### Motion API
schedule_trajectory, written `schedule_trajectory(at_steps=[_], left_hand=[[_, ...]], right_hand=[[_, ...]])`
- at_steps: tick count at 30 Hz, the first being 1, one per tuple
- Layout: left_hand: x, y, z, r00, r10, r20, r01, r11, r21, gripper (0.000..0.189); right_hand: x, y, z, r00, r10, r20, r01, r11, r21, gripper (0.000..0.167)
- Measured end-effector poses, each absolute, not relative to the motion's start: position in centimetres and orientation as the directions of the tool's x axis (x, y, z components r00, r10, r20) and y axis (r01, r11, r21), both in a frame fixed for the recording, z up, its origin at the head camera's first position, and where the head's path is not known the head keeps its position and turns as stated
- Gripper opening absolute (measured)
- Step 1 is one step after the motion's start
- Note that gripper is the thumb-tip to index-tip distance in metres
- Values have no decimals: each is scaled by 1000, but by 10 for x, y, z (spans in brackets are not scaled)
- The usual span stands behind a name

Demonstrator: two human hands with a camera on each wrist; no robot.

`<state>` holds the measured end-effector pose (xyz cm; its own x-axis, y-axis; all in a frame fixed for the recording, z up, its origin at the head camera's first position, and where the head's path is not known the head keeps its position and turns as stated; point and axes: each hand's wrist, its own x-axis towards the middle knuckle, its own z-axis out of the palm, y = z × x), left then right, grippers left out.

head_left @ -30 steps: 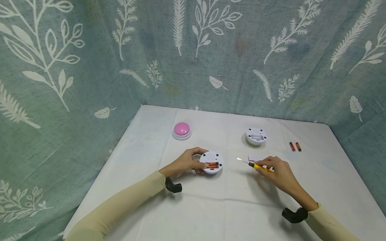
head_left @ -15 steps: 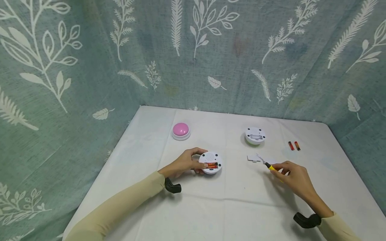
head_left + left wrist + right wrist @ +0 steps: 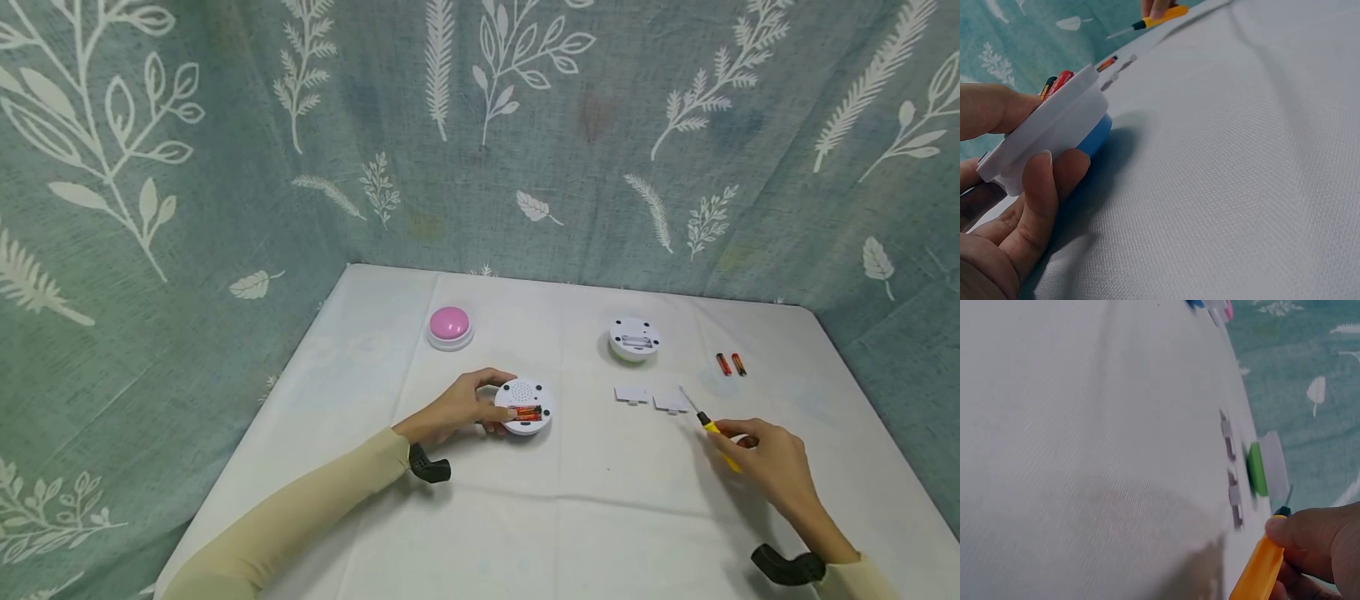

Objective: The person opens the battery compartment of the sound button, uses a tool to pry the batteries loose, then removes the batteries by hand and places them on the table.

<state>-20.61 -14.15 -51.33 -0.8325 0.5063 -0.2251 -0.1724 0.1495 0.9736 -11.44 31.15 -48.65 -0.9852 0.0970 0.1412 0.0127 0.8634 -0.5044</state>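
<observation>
My left hand (image 3: 472, 402) holds a round white button device (image 3: 524, 390) tilted, its underside up and its blue dome (image 3: 1096, 136) toward the cloth. Two red batteries (image 3: 528, 412) lie in its open compartment, with the left thumb over their left end. My right hand (image 3: 772, 462) grips a screwdriver (image 3: 1260, 565) by its yellow handle, above the table at the right, its metal shaft pointing away and to the left. Close to the screwdriver's tip are two white battery covers, a left cover (image 3: 631, 394) and a right cover (image 3: 671, 403).
A green-domed button (image 3: 633, 340) lies upside down behind the covers, its battery slot bare. Two loose batteries (image 3: 731, 364) lie to its right. A pink-domed button (image 3: 450, 327) stands upright at the back left. A leaf-patterned curtain (image 3: 480, 150) borders the white-clothed table (image 3: 480, 533).
My right hand has moved right and toward me with the screwdriver, uncovering both battery covers. The left hand and the device it holds have stayed in place.
</observation>
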Motion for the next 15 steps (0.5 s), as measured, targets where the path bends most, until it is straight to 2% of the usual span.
schedule_trajectory(at_steps=[9, 15], left_hand=[[-207, -141, -513, -836, 505, -215, -149, 169, 974, 66], [-207, -142, -515, -830, 516, -209, -147, 158, 976, 66]], right_hand=[[-100, 329, -493, -967, 248, 61, 183, 840, -511, 43], [-100, 330, -494, -939, 344, 0, 298, 813, -501, 44]])
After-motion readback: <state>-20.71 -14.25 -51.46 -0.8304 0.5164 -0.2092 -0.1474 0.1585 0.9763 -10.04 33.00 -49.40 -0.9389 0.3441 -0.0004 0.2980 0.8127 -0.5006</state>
